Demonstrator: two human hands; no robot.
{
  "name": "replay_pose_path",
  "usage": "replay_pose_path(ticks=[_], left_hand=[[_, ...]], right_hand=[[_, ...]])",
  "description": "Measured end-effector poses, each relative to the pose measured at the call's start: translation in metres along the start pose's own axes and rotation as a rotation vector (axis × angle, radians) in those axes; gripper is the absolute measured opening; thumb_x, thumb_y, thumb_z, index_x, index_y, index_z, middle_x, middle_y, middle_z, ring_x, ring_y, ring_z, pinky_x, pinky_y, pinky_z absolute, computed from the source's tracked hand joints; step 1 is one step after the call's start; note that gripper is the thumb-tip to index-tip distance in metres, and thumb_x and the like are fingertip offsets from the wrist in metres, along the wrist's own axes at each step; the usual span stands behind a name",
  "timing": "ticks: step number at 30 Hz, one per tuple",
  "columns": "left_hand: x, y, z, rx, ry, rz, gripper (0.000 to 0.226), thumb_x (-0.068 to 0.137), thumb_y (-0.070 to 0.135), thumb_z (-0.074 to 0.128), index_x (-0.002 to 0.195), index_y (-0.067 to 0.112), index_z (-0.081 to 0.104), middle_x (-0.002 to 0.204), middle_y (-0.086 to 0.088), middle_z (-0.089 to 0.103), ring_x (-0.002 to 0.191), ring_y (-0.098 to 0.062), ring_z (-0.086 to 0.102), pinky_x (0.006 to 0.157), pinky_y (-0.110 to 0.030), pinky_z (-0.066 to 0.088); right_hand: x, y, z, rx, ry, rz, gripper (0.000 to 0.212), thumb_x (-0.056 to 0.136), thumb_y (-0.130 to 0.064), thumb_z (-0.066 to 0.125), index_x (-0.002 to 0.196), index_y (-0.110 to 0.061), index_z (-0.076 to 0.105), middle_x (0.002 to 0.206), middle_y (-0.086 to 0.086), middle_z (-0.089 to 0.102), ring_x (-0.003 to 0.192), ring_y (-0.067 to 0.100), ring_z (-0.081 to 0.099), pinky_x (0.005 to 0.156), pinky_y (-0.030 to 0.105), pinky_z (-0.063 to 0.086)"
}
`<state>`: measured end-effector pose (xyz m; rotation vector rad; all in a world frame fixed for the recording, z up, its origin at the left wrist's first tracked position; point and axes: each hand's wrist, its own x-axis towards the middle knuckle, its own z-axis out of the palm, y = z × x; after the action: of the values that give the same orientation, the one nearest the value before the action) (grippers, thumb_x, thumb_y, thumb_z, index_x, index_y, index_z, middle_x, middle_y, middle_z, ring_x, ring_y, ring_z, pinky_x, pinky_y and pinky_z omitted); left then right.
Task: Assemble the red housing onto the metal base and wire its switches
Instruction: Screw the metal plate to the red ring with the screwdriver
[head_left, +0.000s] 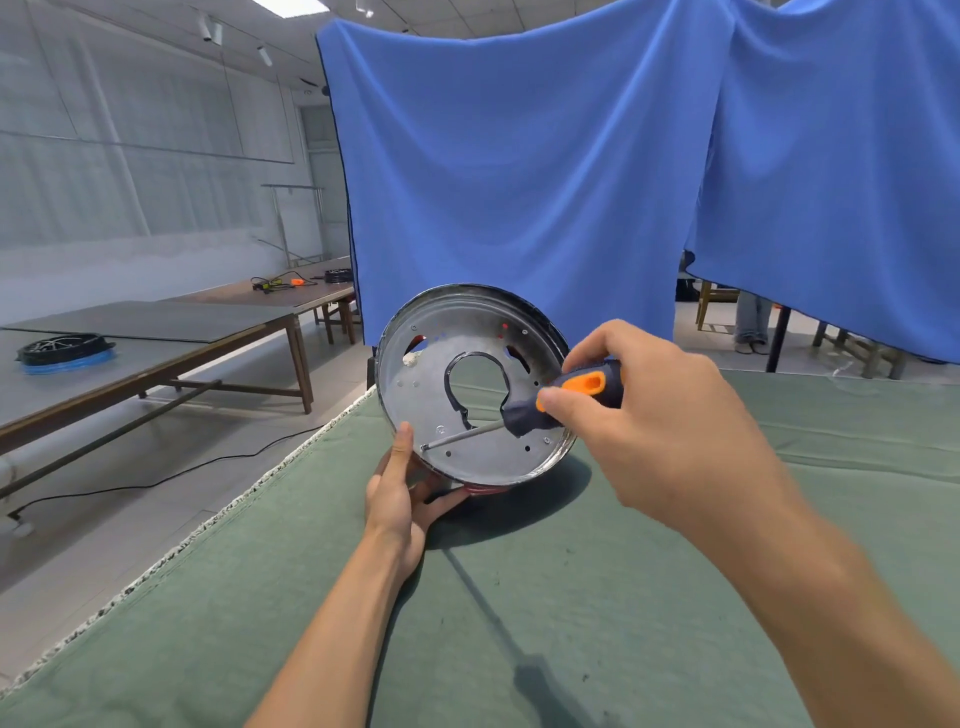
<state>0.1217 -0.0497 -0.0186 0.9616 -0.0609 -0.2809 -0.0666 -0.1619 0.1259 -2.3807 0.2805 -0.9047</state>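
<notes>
A round metal base (470, 415) with a keyhole-shaped cutout is held tilted on edge above the green table. Only a thin strip of the red housing (485, 488) shows under its lower rim. My left hand (402, 493) grips the lower left rim, thumb on the plate's face and fingers behind. My right hand (639, 410) grips a screwdriver (550, 400) with a dark blue and orange handle. Its shaft slants down to the left, and the tip sits at a screw hole near my left thumb.
The green felt-covered table (571, 597) fills the foreground, its left edge running diagonally. Blue cloth (519, 166) hangs behind the work. To the left stand brown tables (156, 338) holding a black and blue round part (65, 353), and a cable trails across the floor.
</notes>
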Motion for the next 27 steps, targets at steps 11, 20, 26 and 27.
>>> replay_pose_path(ticks=[11, 20, 26, 27], left_hand=[[0.002, -0.001, -0.003, 0.001, -0.008, 0.016, 0.051, 0.084, 0.04, 0.063, 0.124, 0.008, 0.059, 0.113, -0.016, 0.069, 0.1, -0.032, 0.068, 0.072, -0.047, 0.059], [0.001, -0.001, 0.0, 0.023, -0.01, 0.024, 0.053, 0.08, 0.039, 0.066, 0.122, 0.008, 0.06, 0.111, -0.016, 0.07, 0.1, -0.034, 0.067, 0.077, -0.05, 0.058], [0.003, -0.002, -0.001, 0.0, 0.019, 0.029, 0.046, 0.085, 0.034, 0.066, 0.12, 0.006, 0.061, 0.111, -0.018, 0.069, 0.101, -0.036, 0.066, 0.069, -0.045, 0.058], [0.004, -0.002, -0.002, 0.001, 0.021, 0.028, 0.046, 0.085, 0.034, 0.066, 0.12, 0.005, 0.061, 0.111, -0.018, 0.069, 0.101, -0.036, 0.066, 0.069, -0.045, 0.058]], right_hand=[[0.004, 0.005, 0.002, -0.044, 0.063, 0.027, 0.024, 0.083, -0.047, 0.058, 0.079, -0.025, 0.051, 0.062, -0.009, 0.056, 0.061, 0.021, 0.055, 0.051, 0.028, 0.036], [0.011, 0.014, -0.001, 0.054, 0.002, 0.093, 0.02, 0.08, -0.044, 0.063, 0.08, -0.027, 0.053, 0.061, -0.006, 0.062, 0.057, 0.022, 0.062, 0.053, 0.032, 0.049], [0.012, 0.015, -0.003, 0.034, -0.056, 0.178, 0.038, 0.072, -0.065, 0.054, 0.087, -0.031, 0.047, 0.077, -0.008, 0.064, 0.072, 0.024, 0.062, 0.066, 0.037, 0.051], [0.012, 0.015, -0.004, 0.089, -0.094, 0.168, 0.03, 0.075, -0.055, 0.06, 0.089, -0.033, 0.046, 0.076, -0.009, 0.063, 0.067, 0.023, 0.063, 0.063, 0.037, 0.051]])
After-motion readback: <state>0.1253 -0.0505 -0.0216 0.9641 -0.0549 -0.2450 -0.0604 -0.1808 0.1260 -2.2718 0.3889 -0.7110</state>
